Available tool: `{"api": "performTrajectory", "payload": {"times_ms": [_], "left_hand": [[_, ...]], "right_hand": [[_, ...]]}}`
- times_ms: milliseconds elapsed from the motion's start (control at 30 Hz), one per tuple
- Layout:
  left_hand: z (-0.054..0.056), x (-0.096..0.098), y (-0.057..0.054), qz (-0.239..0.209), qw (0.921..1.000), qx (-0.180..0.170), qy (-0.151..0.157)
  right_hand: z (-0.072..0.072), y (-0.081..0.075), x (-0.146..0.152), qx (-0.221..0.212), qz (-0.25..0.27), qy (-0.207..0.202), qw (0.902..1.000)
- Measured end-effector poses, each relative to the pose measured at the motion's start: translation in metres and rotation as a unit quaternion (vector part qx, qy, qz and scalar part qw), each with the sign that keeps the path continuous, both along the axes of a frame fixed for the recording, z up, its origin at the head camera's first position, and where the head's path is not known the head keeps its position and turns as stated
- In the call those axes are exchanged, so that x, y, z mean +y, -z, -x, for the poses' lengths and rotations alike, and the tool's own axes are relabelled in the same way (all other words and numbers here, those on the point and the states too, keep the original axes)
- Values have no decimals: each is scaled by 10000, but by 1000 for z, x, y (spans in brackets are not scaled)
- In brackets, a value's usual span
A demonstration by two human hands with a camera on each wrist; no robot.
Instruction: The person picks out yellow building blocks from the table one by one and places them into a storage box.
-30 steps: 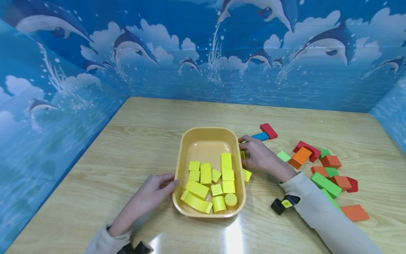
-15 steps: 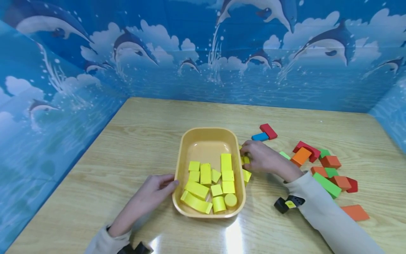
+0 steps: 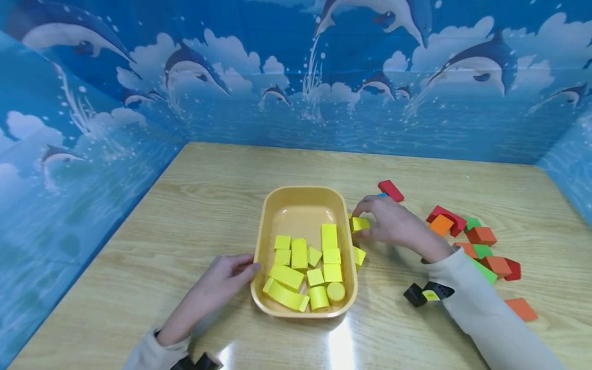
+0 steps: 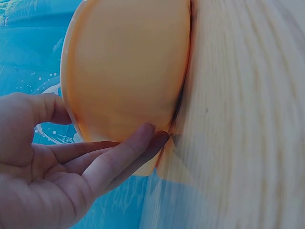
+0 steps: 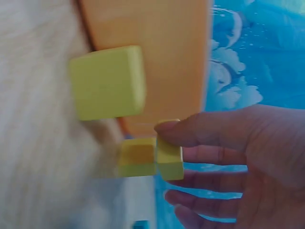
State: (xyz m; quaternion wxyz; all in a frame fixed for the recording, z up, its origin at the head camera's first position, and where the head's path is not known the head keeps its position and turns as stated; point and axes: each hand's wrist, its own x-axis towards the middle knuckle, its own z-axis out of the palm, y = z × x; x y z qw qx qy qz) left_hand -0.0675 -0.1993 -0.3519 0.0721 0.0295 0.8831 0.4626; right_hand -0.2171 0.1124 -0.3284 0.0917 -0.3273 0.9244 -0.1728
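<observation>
A tan plastic tray [image 3: 300, 205] holds several yellow blocks [image 3: 287, 276], among them cubes, cylinders and an arch-like piece, in its near part. My left hand [image 3: 222, 280] rests against the tray's left side. In the left wrist view, the thumb touches the rim and the extended fingers [image 4: 121, 160] lie along the outer wall. To the right of the tray, my right hand [image 3: 393, 223] pinches a small yellow block [image 5: 169, 160] between thumb and fingers. A second yellow block [image 5: 138, 156] sits directly beside it, and a larger yellow block [image 5: 102, 86] stands by the tray wall.
Red, orange and green blocks [image 3: 482, 235] lie scattered on the wooden table [image 3: 222, 195] at the right, partly behind the right sleeve. A red block [image 3: 391, 190] and a mostly hidden blue one lie beyond the right hand. Dolphin-printed blue sheets [image 3: 296, 118] border the table.
My right hand has drawn slightly away from the tray to the right, and a yellow block shows in its fingers. The left hand and tray stay put.
</observation>
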Motion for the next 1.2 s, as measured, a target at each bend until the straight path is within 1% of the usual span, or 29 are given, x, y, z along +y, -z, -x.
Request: {"api": "performTrajectory", "payload": {"times_ms": [67,167,400,433,533,667,767,900,1000,1100,1200], "left_hand": [[0,0,0,7,10000,-1,-12],[0,-1,-1,23,10000,13,-11],[-1,-3,2,31,9999,116,66],[-1,-4,2,77,9997,192,99],[-2,-5,3,47,9997,209,117],[-3,-4,2,-76,10000,53,35],[-2,-3,1,-82,10000,18,24],[-2,-4,1,-41,9999,108,126],[-2,-4,2,-39,9996,185,212],[-1,-4,1,-46,9995,202,244],[-2,-3,1,-19,9997,178,192]], "right_hand": [[-1,-8,0,104,116,188,9997],[-2,-15,0,337,352,247,9985],[-6,-19,-11,891,919,-70,9917],[-7,-19,-15,930,964,-115,9909],[-10,-19,-27,932,1048,-254,9898],[-14,-17,-46,841,945,-510,9907],[-15,-13,-59,753,697,-656,9926],[-15,-4,-73,613,335,-875,9937],[-15,3,-80,619,195,-1076,9921],[-14,8,-83,665,147,-1156,9910],[-14,10,-84,711,80,-1127,9910]]}}
